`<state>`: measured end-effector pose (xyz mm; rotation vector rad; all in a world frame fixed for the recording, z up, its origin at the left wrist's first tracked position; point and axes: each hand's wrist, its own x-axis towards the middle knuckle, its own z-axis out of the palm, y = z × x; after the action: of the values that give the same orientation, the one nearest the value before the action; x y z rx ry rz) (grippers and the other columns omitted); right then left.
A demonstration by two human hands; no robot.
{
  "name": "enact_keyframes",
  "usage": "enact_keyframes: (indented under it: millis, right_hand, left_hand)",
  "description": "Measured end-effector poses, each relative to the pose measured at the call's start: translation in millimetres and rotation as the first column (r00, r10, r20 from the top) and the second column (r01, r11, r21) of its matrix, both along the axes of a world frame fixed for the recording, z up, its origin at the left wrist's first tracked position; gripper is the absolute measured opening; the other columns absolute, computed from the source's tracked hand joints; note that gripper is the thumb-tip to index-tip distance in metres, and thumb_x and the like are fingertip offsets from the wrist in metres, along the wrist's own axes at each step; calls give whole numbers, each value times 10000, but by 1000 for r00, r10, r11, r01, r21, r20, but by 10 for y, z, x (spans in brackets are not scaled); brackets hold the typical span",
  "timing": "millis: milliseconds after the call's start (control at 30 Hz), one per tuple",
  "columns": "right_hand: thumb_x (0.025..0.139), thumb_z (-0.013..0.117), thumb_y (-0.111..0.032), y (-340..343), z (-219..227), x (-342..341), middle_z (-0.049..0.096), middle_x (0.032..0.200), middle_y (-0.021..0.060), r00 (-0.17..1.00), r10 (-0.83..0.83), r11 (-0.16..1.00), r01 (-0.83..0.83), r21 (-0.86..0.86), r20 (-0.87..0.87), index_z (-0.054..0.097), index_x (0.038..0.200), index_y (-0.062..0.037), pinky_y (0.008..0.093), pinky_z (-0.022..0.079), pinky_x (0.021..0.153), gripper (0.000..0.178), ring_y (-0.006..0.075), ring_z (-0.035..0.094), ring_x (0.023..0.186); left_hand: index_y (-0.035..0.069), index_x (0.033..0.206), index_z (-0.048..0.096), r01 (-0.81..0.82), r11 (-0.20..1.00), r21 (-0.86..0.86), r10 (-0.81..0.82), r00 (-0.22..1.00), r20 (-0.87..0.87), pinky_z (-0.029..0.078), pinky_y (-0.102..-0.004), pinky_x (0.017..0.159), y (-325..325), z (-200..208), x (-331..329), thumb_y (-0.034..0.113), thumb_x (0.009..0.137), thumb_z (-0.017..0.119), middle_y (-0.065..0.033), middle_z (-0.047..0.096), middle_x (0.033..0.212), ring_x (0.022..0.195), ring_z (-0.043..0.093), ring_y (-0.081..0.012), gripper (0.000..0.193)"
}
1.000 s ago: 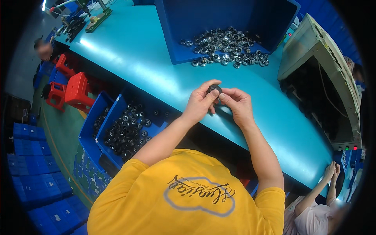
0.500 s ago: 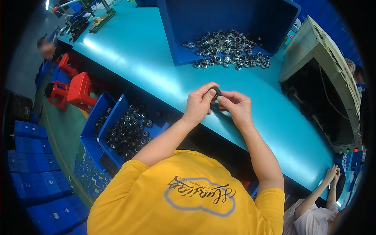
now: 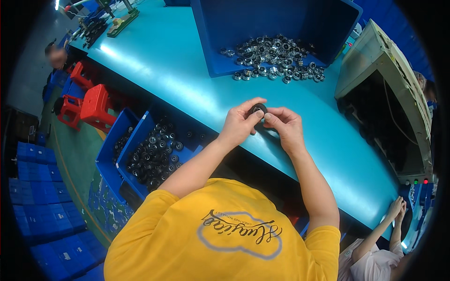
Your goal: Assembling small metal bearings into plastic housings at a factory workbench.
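Observation:
A small black wheel (image 3: 258, 108) with a pale ring at its centre is held over the near edge of the teal table. My left hand (image 3: 238, 124) pinches it between thumb and fingers from the left. From the right, my right hand (image 3: 286, 129) closes thumb and fingertips on its rim; the fingers partly hide it. Farther off, shiny silver-and-clear round hubs (image 3: 274, 56) lie heaped in the mouth of a tipped blue bin (image 3: 281, 21), some spilling onto the teal table (image 3: 173, 89).
Below the table's left edge, a blue crate (image 3: 123, 169) holds many black wheels (image 3: 152, 161). Red stools (image 3: 96, 108) and stacked blue boxes (image 3: 44, 210) stand left. At right is a pale machine housing (image 3: 386, 61); a co-worker's hands (image 3: 397, 208) are beyond it.
The black wheel has been turned from nearly edge-on so its round face shows more. My hands have shifted slightly, still on it.

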<state>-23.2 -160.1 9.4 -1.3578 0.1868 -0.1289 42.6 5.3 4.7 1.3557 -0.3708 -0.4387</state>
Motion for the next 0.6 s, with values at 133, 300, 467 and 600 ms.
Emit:
enact_keyframes:
  millis: [133, 300, 467, 600]
  right_hand:
    - [926, 764, -130, 8, -29, 17, 754, 989, 94, 1000, 29, 999, -29, 33, -9, 718, 1104, 11, 295, 592, 782, 232, 151, 710, 870]
    - [931, 764, -148, 19, -8, 6, 750, 992, 91, 999, 9, 999, -10, -32, -53, 708, 1117, 5, 293, 589, 786, 247, 152, 710, 867]
    - [923, 776, -155, -34, 55, 51, 743, 1001, 91, 994, 10, 997, -2, 71, -110, 693, 1118, 13, 300, 589, 787, 270, 154, 708, 856]
    - [911, 786, -136, -26, 13, 18, 742, 1006, 101, 995, 45, 999, -44, 20, -84, 688, 1105, 23, 310, 594, 789, 269, 171, 721, 870]
  left_hand:
    - [54, 1265, 693, 8, 999, -35, -8, 1000, -11, 533, -223, 535, 39, -37, 28, 96, 1024, 604, -23, 674, 914, 690, 602, -79, 260]
    - [51, 1290, 676, -52, 989, 138, 41, 996, 81, 545, -230, 574, -18, 8, -10, 103, 1024, 607, -35, 680, 954, 765, 617, -78, 280]
    - [76, 1399, 597, 99, 990, -105, -84, 987, 140, 578, -266, 777, -10, 51, -105, 35, 965, 663, -52, 683, 1081, 882, 647, -106, 441]
    - [89, 1444, 553, 12, 990, 140, -58, 943, 329, 564, -290, 866, 20, -46, -69, -31, 895, 670, -78, 685, 1145, 924, 666, -126, 574]
